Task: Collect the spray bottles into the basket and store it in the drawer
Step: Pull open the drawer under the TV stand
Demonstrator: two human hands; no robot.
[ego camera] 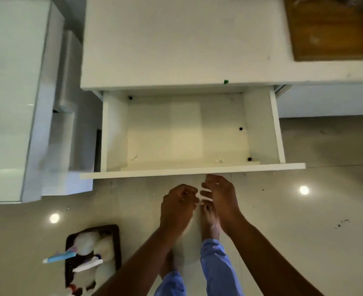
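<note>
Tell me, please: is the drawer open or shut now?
Open. The drawer is pulled out from under the countertop, and its pale floor shows, holding only small specks.

Drawer [189, 133] at frame centre pulled out, interior bare apart from small specks; access open from above. Countertop [176, 39] overhangs its upper edge. Basket [116, 242] crammed with spray bottles [86, 242], lower left floor.
</note>
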